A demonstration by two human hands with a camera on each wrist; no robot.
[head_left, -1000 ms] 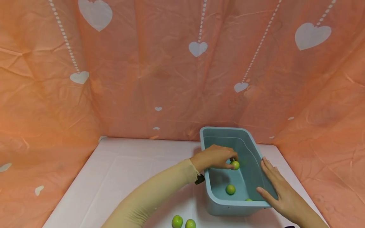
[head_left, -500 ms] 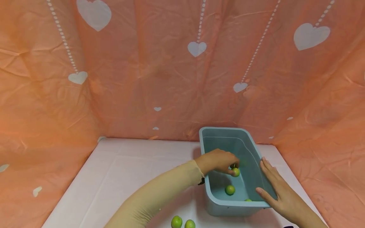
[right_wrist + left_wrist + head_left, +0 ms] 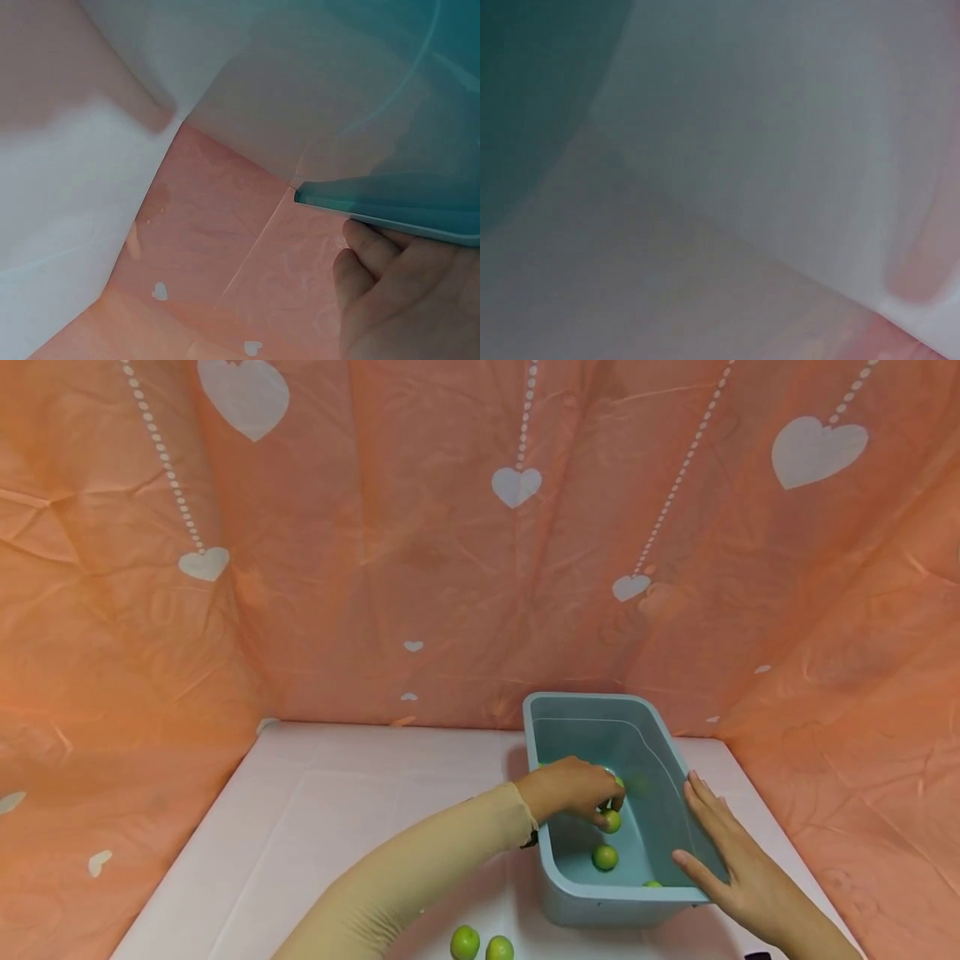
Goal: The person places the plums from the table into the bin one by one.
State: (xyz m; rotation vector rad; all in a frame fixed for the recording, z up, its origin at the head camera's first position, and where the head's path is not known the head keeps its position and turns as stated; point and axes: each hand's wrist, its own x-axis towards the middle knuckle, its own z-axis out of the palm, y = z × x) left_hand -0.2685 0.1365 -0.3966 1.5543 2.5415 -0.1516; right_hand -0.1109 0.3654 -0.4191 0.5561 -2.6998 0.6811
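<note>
My left hand (image 3: 573, 789) reaches over the near-left wall of a blue-grey plastic bin (image 3: 592, 892). It pinches a small green lime (image 3: 612, 821) between thumb and fingers, low inside the bin. Another lime (image 3: 605, 857) lies on the bin floor just in front of it. A sliver of a further lime (image 3: 653, 884) shows behind the near wall, and a bit of green (image 3: 618, 782) peeks past the fingers. With fingers straight, my right hand (image 3: 738, 868) rests along the bin's right rim, thumb over the inside. The left wrist view is blurred and shows no fruit.
Two limes, one (image 3: 465, 942) beside the other (image 3: 500, 949), lie on the white tabletop (image 3: 315, 810) at the front. An orange curtain with white hearts (image 3: 517, 487) encloses the back and sides. A dark object (image 3: 757, 956) shows at the bottom edge.
My left hand has lowered the lime deeper into the bin and drawn it toward the near end. Green now shows behind its fingers. My right hand stays at the rim.
</note>
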